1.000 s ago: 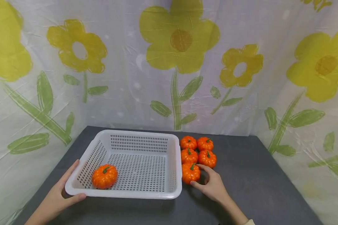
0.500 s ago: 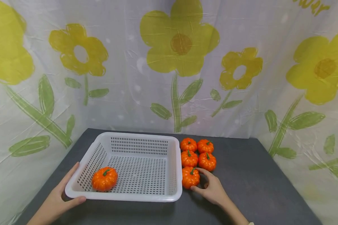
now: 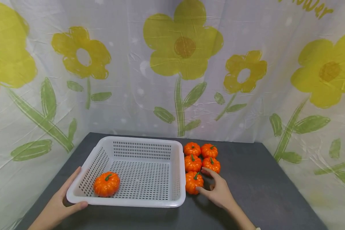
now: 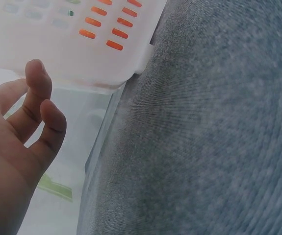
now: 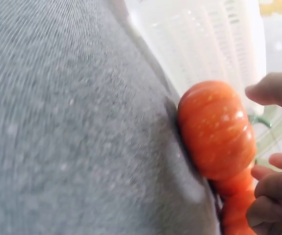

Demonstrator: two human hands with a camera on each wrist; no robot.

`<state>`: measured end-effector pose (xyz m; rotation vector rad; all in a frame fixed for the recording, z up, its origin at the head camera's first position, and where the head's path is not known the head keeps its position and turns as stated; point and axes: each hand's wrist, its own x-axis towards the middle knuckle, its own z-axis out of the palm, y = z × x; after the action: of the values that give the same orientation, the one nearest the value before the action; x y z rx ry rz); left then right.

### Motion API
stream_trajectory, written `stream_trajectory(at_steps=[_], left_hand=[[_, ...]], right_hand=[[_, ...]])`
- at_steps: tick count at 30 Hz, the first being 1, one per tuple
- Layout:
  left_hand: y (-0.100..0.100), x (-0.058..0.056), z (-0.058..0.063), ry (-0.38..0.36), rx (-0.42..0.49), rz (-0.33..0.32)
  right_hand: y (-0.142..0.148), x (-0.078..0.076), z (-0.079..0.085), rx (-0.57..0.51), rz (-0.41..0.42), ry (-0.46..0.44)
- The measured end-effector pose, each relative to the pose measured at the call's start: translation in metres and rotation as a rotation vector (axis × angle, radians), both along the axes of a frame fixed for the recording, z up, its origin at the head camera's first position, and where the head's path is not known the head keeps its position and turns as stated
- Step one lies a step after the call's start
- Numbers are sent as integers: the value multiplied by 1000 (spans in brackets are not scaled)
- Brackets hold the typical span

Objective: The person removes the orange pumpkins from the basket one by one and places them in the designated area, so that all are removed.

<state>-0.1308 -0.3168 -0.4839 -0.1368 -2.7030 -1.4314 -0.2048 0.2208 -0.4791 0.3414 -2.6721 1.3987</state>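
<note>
A white perforated plastic basket [image 3: 143, 202] stands on the dark table, with one small orange pumpkin [image 3: 106, 184] inside at its front left. My left hand [image 3: 55, 204] spans the basket's front left corner, thumb along the front rim and index finger along the left side. In the left wrist view, bent fingers [image 4: 50, 129] show below the basket wall. Beside the basket's right wall sits the nearest loose pumpkin [image 3: 194, 183], green stem up. My right hand [image 3: 218, 191] hovers at its right side, thumb and fingers spread; the right wrist view shows a gap between thumb and pumpkin [image 5: 217, 129].
Several more pumpkins [image 3: 193, 164] are packed in two short columns behind the nearest one, along the basket's right wall. A flower-printed curtain [image 3: 126, 105] closes off the back and both sides. Bare grey tabletop [image 3: 256, 185] extends to the right.
My right hand's fingers have spread and drawn slightly away from the nearest pumpkin, which stays beside the basket. The head view has tilted up a little. The left hand keeps its place at the basket.
</note>
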Motion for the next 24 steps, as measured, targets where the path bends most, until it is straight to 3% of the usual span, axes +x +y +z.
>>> stream_trajectory(at_steps=[5,12,17,24], left_hand=[[-1,1,-1,19,11,0],[1,1,-5,110,41,-22],[3,1,-6,91,44,-17],[1,0,-6,82,40,-21]], right_hand=[[-6,-5,12,12,16,39],[-22,-19,45,-9,61,129],[-44,-31,67,2,127,150],[-84,-47,94,73,260,253]])
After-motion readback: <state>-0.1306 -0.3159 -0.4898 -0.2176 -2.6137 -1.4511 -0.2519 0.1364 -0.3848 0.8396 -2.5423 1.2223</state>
